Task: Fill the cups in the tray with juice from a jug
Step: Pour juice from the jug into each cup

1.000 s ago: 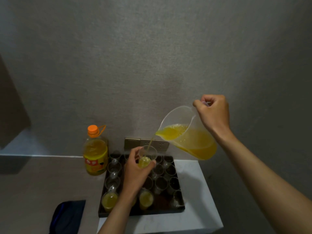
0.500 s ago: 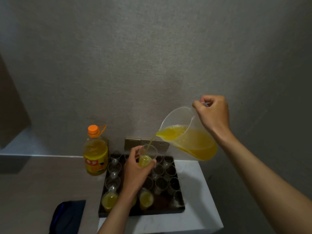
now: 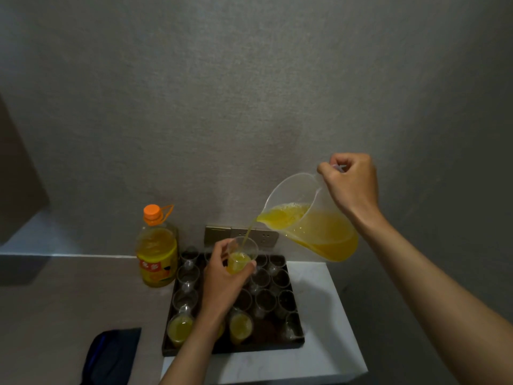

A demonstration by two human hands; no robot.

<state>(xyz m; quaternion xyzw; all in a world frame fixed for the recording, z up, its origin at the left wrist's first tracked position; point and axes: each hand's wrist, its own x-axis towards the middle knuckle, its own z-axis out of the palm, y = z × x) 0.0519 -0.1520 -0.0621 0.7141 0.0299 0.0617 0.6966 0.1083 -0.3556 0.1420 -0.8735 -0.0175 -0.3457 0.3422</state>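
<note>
1. Tray (image 3: 296, 295): dark, on a white table (image 3: 327, 326); landmark for all entries below. It holds rows of clear cups, most of them empty.
2. Cup (image 3: 242, 257): lifted above the tray's far half, roughly half full. The left hand (image 3: 222, 282) holds it, fingers and thumb curled round its wall.
3. Jug (image 3: 311, 218): clear, tilted, up and to the right of the tray. The right hand (image 3: 352, 187) holds it, fingers closed round the handle.
4. Juice stream (image 3: 248, 234): thin, running from the jug's spout into the cup.
5. Filled cups (image 3: 241, 326): at least two, in the tray's near row.
6. Bottle (image 3: 157, 248): orange cap, just left of the tray.
7. Method, as judged: keep the cup's rim under the spout, ease the tilt back before the rim is reached, level the jug, then lower the cup upright into its vacant place.
</note>
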